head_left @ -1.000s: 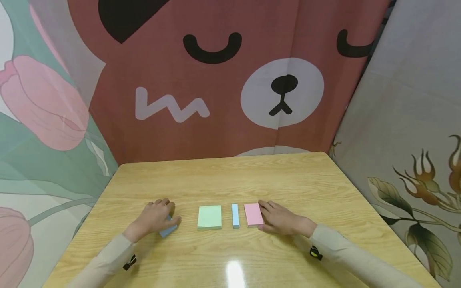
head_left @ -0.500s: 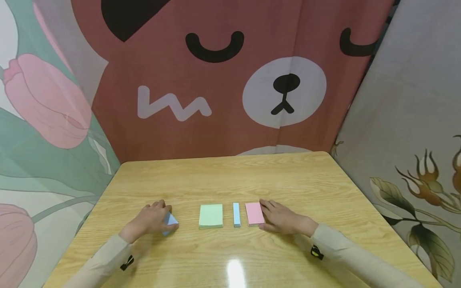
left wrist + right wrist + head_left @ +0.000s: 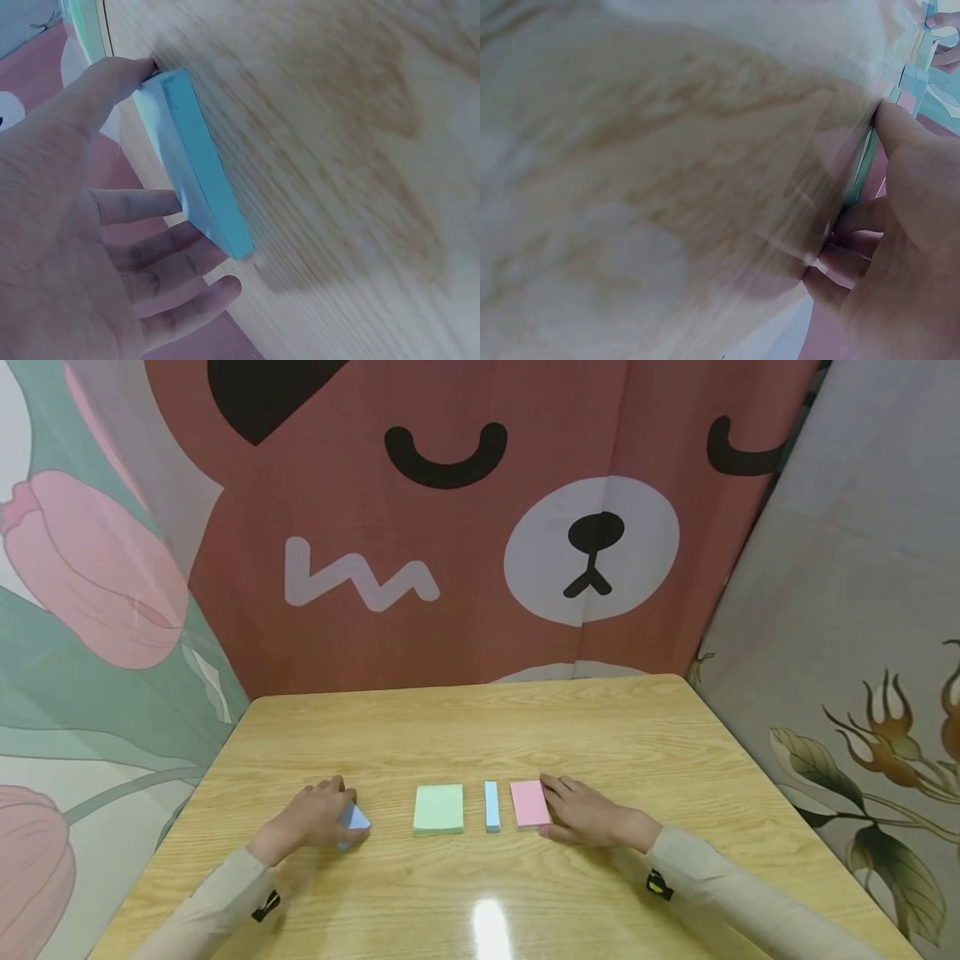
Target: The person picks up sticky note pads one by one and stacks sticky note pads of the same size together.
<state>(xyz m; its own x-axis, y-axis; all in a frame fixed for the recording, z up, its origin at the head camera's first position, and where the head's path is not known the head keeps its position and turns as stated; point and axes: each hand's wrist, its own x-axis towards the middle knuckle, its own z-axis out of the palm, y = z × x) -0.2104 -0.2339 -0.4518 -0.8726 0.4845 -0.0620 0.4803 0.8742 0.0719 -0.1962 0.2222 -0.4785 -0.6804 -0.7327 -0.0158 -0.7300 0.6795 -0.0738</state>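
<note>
At the left of the table, my left hand [image 3: 311,814] pinches a blue sticky note pad [image 3: 354,820] between thumb and fingers. In the left wrist view the blue pad [image 3: 199,165] is tilted, its thumb-side end near my thumb and the other end by my fingers. My right hand [image 3: 588,814] grips the right side of a pink sticky note pad [image 3: 529,803], thumb at its near corner and fingers at the far one. Its greenish side edge shows in the right wrist view. Between the hands lie a square green sticky note pad [image 3: 438,808] and a narrow blue pad [image 3: 491,807].
The wooden table [image 3: 450,735] reaches back to a curtain [image 3: 337,643] printed with a bear. Printed cloths hang along both sides. Light reflects off the table's near part.
My left hand has turned the blue pad, so more of its face shows and a corner points right. The right hand and the other pads stay put.
</note>
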